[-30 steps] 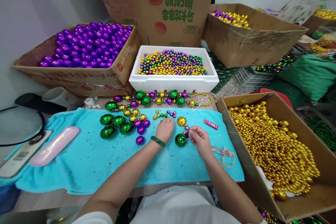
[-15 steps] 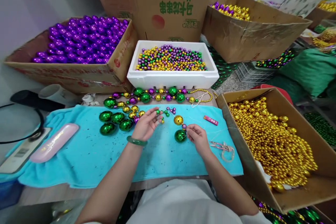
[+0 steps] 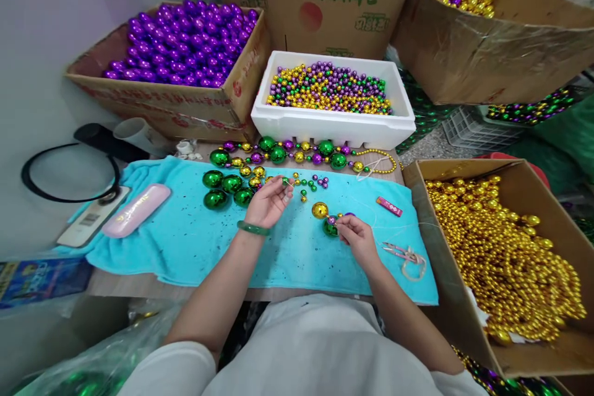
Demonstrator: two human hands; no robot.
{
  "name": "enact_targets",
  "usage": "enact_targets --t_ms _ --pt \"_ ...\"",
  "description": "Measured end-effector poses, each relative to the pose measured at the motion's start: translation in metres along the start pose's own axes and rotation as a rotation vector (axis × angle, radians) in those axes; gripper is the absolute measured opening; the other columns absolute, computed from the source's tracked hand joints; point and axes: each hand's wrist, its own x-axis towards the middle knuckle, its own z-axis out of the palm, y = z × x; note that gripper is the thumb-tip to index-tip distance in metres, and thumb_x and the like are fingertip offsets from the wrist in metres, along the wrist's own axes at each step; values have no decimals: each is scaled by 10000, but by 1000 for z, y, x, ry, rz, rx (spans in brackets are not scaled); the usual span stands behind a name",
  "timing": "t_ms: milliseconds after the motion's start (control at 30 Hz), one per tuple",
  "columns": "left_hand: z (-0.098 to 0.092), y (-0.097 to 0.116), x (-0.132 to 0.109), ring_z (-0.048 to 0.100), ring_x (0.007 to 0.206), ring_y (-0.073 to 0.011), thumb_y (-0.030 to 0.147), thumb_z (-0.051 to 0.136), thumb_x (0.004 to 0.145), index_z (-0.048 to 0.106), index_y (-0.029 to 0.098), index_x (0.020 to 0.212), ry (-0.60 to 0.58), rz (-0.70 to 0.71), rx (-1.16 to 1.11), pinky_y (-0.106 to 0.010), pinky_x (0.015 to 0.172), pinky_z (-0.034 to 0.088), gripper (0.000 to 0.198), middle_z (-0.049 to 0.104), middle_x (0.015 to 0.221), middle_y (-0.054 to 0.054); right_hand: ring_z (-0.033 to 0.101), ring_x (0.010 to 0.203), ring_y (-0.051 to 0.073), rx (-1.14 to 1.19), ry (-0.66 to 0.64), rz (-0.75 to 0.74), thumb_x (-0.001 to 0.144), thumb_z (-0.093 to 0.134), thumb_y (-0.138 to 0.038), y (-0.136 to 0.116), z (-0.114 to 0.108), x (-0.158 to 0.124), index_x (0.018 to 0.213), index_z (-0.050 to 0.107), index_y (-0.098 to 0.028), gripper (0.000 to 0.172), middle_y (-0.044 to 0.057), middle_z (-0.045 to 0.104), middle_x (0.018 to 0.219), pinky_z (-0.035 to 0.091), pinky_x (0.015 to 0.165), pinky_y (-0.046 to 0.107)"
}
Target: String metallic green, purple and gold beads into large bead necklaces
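Observation:
My left hand (image 3: 271,201), with a green bangle (image 3: 253,228) at its wrist, pinches a small green bead (image 3: 284,180) between thumb and fingers. A thin pale line shows at those fingertips; I cannot tell whether it is thread or needle. My right hand (image 3: 357,238) is closed at the fingertips on a bead string, beside a small purple bead (image 3: 331,220). A large gold bead (image 3: 320,210) and a large green bead (image 3: 330,227) lie by those fingers. Between the hands, loose small green beads (image 3: 304,184) and purple beads (image 3: 320,179) rest on the blue towel (image 3: 288,260).
Behind stands a white foam box (image 3: 334,127) of small beads. A carton (image 3: 158,102) of purple beads is at left, another carton (image 3: 464,297) of gold strands at right. Scissors (image 3: 394,250), a small pink packet (image 3: 388,206), a pink case (image 3: 136,210) and large green beads (image 3: 216,199) lie on the towel.
The whole view has shifted, so the scene sits farther right and higher. Against the towel, my left hand has drawn slightly left, uncovering small beads. My right hand keeps its pinch.

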Motion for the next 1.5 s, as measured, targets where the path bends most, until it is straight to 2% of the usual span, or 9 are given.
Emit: enact_targets --t_ms 267,500,600,733,967,1167,1333,1400,1500 --pt "-2 1 -5 636 673 -72 107 642 737 591 169 820 13 58 1 -185 644 510 116 703 826 -32 379 439 85 -19 5 -4 668 641 -366 2 2 -2 674 618 -186 182 -46 475 459 259 433 231" --pt "-5 1 -9 626 694 -85 135 737 635 602 201 945 -10 267 221 -214 643 489 344 680 870 5 381 445 84 -37 0 -5 670 646 -370 1 3 -2 678 612 -186 187 -49 474 469 274 444 234" --pt "-2 -4 -13 619 705 -97 156 783 589 608 188 965 -47 234 332 -221 636 479 415 679 847 1 395 444 85 -30 -22 14 661 648 -383 0 6 1 690 606 -186 204 -43 494 483 284 439 234" --pt "3 -15 -18 622 757 -122 189 804 578 637 152 869 -115 134 405 -231 663 474 338 699 820 -33 406 440 83 -20 -31 28 661 648 -392 -1 12 4 694 588 -186 217 -39 509 493 302 439 232" --pt "0 -23 -16 612 706 -119 253 818 574 653 136 769 -78 105 345 -259 658 485 281 680 782 -23 392 426 75 -11 -39 22 660 635 -381 -3 15 10 691 585 -182 208 -44 520 480 299 438 228" --pt "1 -18 -18 586 671 -107 260 818 575 673 149 754 -71 153 389 -254 644 479 256 656 732 -6 404 440 80 -27 -49 -18 675 624 -387 -2 16 18 681 578 -185 207 -42 516 483 298 448 228" --pt "-1 -6 -18 621 755 -145 307 788 614 706 167 835 -98 236 585 -266 670 492 274 698 854 -44 403 438 78 -46 -55 -26 662 636 -402 -9 12 29 692 579 -181 230 -43 516 489 298 445 225" --pt "-6 5 -17 634 802 -165 320 761 648 707 174 932 -60 300 714 -277 696 499 325 711 908 -60 394 433 74 -47 -57 -34 662 641 -412 -14 7 33 701 578 -179 244 -45 514 492 296 438 222" --pt "-21 22 -16 636 831 -167 323 733 676 697 173 987 83 431 864 -282 735 504 347 714 931 -63 394 430 71 -49 -34 -74 675 646 -413 -25 -4 41 728 580 -179 250 -49 512 502 296 425 214"
